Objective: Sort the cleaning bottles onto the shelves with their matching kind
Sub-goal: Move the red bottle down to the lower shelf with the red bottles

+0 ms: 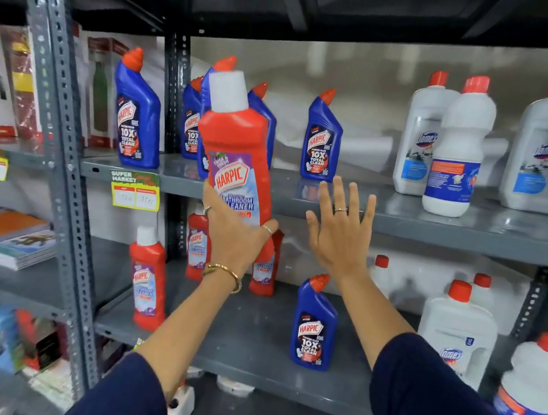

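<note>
Your left hand (233,233) is clamped round the base of the red bottle (237,154), held up in front of the upper shelf (436,223) and its blue bottles (322,137). Your right hand (340,229) is empty, fingers spread, just beside the shelf edge. The red bottle stands near upright, long axis vertical, white cap up and tipped slightly left, label facing you. Likely rigid plastic, smooth and a bit slippery; probably top-heavy if full when held this low, so a grip at mid-body would steady it. Its matching kind stands on the lower shelf (249,342): red bottles (148,281) at the left. White bottles (459,150) sit to the right on both shelves.
</note>
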Demonstrator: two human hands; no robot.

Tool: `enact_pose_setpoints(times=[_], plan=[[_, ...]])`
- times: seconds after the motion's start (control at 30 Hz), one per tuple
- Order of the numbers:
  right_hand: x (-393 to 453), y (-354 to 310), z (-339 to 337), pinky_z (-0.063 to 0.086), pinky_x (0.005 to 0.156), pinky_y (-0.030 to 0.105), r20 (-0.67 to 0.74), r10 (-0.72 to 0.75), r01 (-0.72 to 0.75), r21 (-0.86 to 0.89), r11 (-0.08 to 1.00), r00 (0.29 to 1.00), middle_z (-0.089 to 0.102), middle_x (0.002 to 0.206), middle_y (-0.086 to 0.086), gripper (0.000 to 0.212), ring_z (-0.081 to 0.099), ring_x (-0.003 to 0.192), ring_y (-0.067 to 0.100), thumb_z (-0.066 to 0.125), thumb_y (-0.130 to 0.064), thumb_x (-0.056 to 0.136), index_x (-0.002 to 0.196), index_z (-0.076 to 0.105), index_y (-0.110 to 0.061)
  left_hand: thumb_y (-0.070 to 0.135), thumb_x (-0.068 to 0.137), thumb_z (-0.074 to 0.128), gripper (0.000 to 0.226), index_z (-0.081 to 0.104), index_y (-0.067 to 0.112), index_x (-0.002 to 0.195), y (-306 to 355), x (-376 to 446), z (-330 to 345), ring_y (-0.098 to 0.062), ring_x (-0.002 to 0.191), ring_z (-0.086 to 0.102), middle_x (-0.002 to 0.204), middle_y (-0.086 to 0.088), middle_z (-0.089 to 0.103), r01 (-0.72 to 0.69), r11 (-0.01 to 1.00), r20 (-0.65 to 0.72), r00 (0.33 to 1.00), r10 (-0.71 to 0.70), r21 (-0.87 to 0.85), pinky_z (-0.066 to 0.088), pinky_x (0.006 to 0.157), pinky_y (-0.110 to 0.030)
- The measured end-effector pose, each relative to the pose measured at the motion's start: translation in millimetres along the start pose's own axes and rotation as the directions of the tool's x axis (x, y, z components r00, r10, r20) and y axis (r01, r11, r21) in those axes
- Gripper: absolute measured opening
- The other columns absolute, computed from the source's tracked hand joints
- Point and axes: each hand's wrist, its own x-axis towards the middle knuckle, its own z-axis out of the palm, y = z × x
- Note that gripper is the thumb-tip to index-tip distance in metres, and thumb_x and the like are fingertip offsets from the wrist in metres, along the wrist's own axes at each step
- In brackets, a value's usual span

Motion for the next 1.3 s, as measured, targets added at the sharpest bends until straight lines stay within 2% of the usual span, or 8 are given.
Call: enact_pose_setpoints(times=[0.07,0.13,0.3,0.4,0.43,0.67,1.03,1.3], plan=[[2.7,-9.2,2.0,0.015,0.110,0.060,0.003,0.002,-0.002,0.041,0.999,1.000,0.036,0.148,0.016,0.054,0.031,0.135,0.038,0.045,-0.037,0.095,0.140,0.036,-0.010,0.013,0.049,0.082,0.116,0.009,0.011,0.139,-16.6,-12.8,-9.3,-0.032,0.117,0.046,0.131,-0.020,0.040,0.027,0.999,0.002,1.000,-0.027,0.020,0.041,0.101,-0.047],[6.4,-16.6,4.5,0.012,0.110,0.061,-0.004,0.004,-0.004,0.069,0.998,1.000,0.034,0.149,0.016,0.052,0.028,0.137,0.038,0.043,-0.037,0.096,0.140,0.036,-0.011,0.017,0.047,0.081,0.116,0.009,0.008,0.138,-34.9,-23.9,-17.0,-0.034,0.118,0.045,0.131,-0.021,0.041,0.050,0.998,-0.002,0.999,-0.050,0.043,0.039,0.103,-0.047],[5.0,-26.5,14.6,0.013,0.108,0.064,-0.025,-0.005,0.006,0.056,0.998,1.000,0.037,0.146,0.019,0.050,0.030,0.136,0.040,0.043,-0.037,0.096,0.138,0.039,-0.010,0.007,0.050,0.086,0.118,0.007,0.003,0.138,-87.0,-51.3,-29.0,-0.030,0.117,0.043,0.130,-0.020,0.040,0.120,0.988,0.021,0.992,-0.122,0.094,0.033,0.104,-0.033],[3.8,-26.6,22.5,0.012,0.109,0.063,-0.049,0.000,0.002,0.039,0.999,0.999,0.034,0.149,0.018,0.051,0.027,0.137,0.040,0.041,-0.039,0.096,0.139,0.037,-0.011,0.001,0.050,0.085,0.114,0.011,0.001,0.137,-120.1,-66.4,-28.9,-0.021,0.105,0.045,0.119,-0.011,0.042,0.173,0.978,0.036,0.983,-0.179,0.120,0.032,0.089,-0.008],[4.5,-27.0,24.7,0.011,0.109,0.063,-0.059,0.003,-0.001,0.034,0.999,0.998,0.034,0.149,0.017,0.051,0.027,0.137,0.040,0.038,-0.039,0.096,0.139,0.037,-0.012,0.001,0.050,0.085,0.113,0.012,0.000,0.136,-131.7,-71.1,-28.0,-0.019,0.102,0.044,0.115,-0.008,0.041,0.211,0.968,0.045,0.975,-0.218,0.136,0.030,0.086,-0.006],[5.6,-26.7,41.0,0.026,0.102,0.065,-0.233,0.001,-0.011,-0.042,0.999,0.973,0.049,0.140,0.016,0.047,0.048,0.123,0.041,0.037,-0.040,0.094,0.131,0.050,-0.013,-0.002,0.049,0.085,0.113,0.014,0.010,0.135,-207.4,-95.1,-13.0,-0.031,0.106,0.051,0.118,-0.016,0.046,0.459,0.863,0.082,0.871,-0.484,0.211,0.044,0.098,-0.045],[6.4,-24.0,48.5,0.034,0.098,0.063,-0.334,-0.029,-0.030,-0.168,0.985,0.942,0.054,0.135,0.012,0.045,0.057,0.112,0.036,0.041,-0.040,0.093,0.126,0.054,-0.013,0.003,0.051,0.087,0.108,0.019,0.015,0.134,-254.4,-86.4,37.8,-0.027,0.108,0.048,0.118,-0.012,0.042,0.483,0.815,0.184,0.812,-0.554,0.320,0.047,0.092,-0.047],[7.1,-24.2,48.0,0.038,0.095,0.062,-0.353,-0.046,-0.034,-0.216,0.976,0.934,0.058,0.132,0.011,0.045,0.060,0.109,0.034,0.041,-0.041,0.091,0.123,0.058,-0.014,0.001,0.052,0.086,0.107,0.018,0.017,0.134,-262.3,-82.0,52.1,-0.033,0.108,0.049,0.119,-0.015,0.041,0.503,0.798,0.152,0.806,-0.572,0.332,0.047,0.091,-0.056]])
